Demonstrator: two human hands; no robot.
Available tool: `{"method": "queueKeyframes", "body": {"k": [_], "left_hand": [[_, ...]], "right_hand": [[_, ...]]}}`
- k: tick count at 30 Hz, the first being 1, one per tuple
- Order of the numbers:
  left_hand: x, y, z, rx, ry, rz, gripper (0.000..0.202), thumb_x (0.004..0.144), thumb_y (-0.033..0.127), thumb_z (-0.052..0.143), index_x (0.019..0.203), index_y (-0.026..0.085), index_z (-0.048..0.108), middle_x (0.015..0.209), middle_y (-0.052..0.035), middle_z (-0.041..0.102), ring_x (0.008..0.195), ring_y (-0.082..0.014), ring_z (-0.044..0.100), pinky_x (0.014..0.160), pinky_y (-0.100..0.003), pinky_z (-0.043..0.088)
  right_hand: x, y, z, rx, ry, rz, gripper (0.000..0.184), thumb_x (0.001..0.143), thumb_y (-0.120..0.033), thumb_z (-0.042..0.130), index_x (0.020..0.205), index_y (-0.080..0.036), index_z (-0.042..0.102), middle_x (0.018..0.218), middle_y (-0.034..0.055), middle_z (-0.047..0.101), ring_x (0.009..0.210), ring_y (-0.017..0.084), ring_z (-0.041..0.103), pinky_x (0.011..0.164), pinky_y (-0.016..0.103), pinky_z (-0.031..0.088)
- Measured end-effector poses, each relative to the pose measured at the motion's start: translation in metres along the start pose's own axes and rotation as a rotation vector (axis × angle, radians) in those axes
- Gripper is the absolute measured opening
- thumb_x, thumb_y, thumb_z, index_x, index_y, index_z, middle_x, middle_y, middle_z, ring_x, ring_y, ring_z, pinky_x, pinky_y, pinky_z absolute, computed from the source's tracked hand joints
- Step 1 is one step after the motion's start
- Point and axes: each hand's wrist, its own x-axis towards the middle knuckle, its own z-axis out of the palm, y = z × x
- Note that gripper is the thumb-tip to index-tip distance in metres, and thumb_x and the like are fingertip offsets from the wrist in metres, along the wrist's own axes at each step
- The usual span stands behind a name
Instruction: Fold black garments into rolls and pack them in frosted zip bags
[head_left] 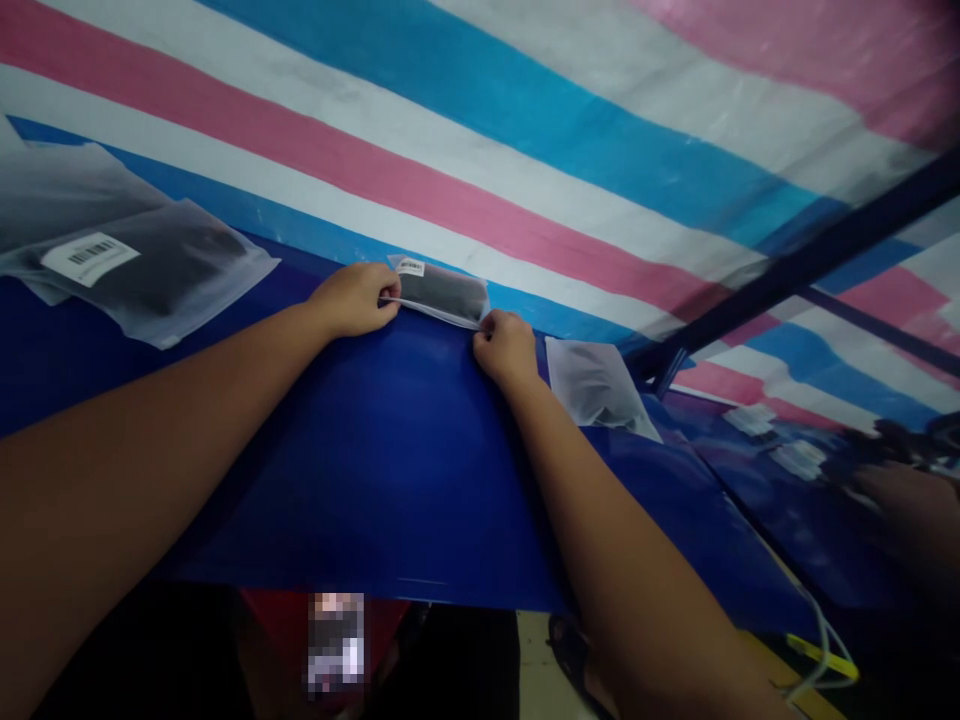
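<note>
A frosted zip bag with something dark inside and a barcode label at its upper left lies at the back of the blue table, by the striped sheet. My left hand pinches the bag's left corner, its fingers closed. At the opposite end, my right hand has its fingers curled closed on the lower right corner. Both arms reach across the blue tabletop. Just right of my right hand lies another frosted bag, its contents pale and hard to make out.
Frosted bags with dark contents, one barcoded, lie at the left. A striped plastic sheet rises behind the table. A dark metal bar slants at right. Another person's arm is at the far right near small packets.
</note>
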Motion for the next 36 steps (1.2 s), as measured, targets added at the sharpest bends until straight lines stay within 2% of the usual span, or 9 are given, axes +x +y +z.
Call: {"method": "queueKeyframes", "body": {"k": [36], "left_hand": [[0.0014,-0.0013,0.0021,-0.033,-0.015,-0.026,0.006,0.086,0.024,0.065,0.088,0.021,0.069,0.095,-0.0077,0.073,0.081,-0.0209,0.062,0.071,-0.036,0.044]], "right_hand": [[0.0008,0.0032,0.0029,0.009,0.003,-0.014,0.021,0.091,-0.014,0.057,0.102,-0.017,0.075,0.106,0.0146,0.076,0.097,0.030,0.068,0.087,0.039,0.050]]}}
